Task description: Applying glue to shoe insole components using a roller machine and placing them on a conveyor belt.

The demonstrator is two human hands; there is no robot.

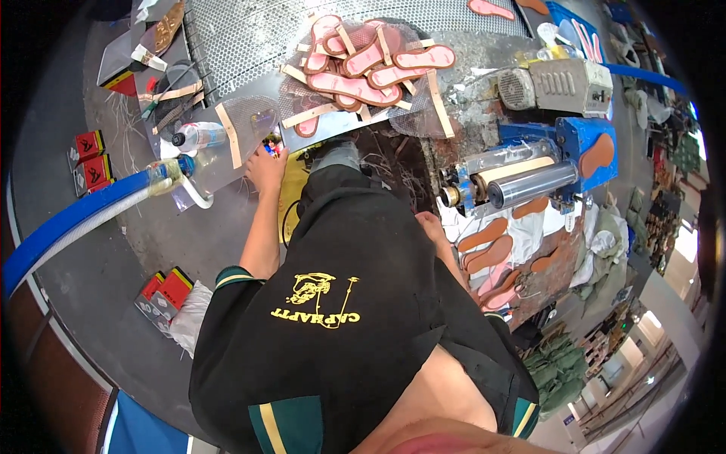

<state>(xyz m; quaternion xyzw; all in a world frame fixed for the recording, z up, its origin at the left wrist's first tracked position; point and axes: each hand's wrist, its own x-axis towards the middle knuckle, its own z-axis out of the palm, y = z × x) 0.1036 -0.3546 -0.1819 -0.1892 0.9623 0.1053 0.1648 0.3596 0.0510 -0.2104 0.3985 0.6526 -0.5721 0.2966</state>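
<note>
Pink-topped soles edged in brown lie heaped ahead of us in the head view, among mesh and tan strips, near the close edge of a worktop with a perforated metal surface. Our left hand is at that edge, left of the heap, its fingers beside a small bright patch of red and blue; a separate mesh piece with a tan strip along one side lies just next to it. The fingers look partly bent, but at this size we cannot tell whether they grip anything. Our right hand is low by the black garment, partly hidden, and we cannot tell whether it is closed. To its right we see a grey metal roller on a blue machine, with brown soles on a white sheet below. Over on our left, a clear bottle lies on its side near the end of a blue hose.
</note>
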